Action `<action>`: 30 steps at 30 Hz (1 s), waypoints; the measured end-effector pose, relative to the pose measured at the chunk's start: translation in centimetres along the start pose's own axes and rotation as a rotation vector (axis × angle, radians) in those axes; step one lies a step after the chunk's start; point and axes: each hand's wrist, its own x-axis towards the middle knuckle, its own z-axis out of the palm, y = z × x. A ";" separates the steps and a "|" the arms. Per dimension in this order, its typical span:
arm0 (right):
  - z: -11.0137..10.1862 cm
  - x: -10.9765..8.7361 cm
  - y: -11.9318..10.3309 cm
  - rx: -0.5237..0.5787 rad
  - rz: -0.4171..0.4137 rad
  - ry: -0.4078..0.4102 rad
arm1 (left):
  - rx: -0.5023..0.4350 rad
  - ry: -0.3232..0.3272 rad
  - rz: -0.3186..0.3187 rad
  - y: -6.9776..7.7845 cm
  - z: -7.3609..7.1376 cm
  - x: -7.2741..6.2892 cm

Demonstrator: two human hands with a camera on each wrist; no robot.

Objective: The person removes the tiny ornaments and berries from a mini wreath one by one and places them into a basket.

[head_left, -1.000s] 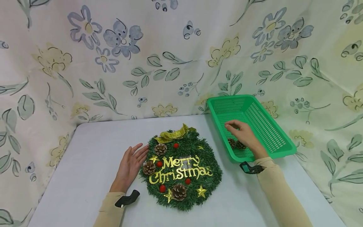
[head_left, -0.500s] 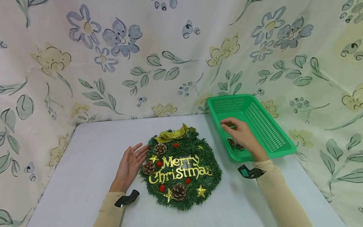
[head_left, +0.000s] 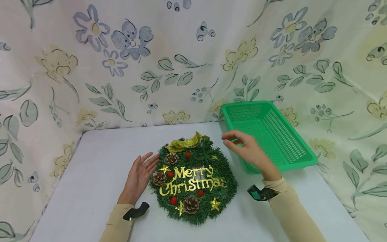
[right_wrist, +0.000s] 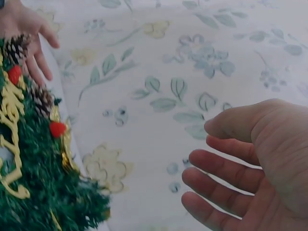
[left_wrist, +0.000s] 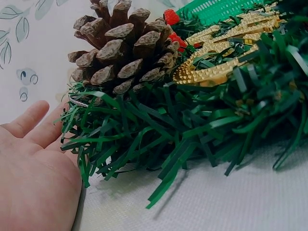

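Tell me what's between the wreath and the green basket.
Head view: a strip of white tabletop, bare where visible, separates wreath from green basket. The right hand overlaps it, hiding part.

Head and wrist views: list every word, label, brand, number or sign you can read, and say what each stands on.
"Merry": upper gold letters, on the wreath.
"Christmas": lower gold letters, on the wreath.
Wrist views: the lettering is too edge-on or cut off to read whole.
Left strap and right strap: no writing can be made out.
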 end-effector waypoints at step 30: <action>6.3 -1.8 0.1 0.119 -0.097 -0.199 | 0.004 0.002 0.003 0.0 0.2 -0.1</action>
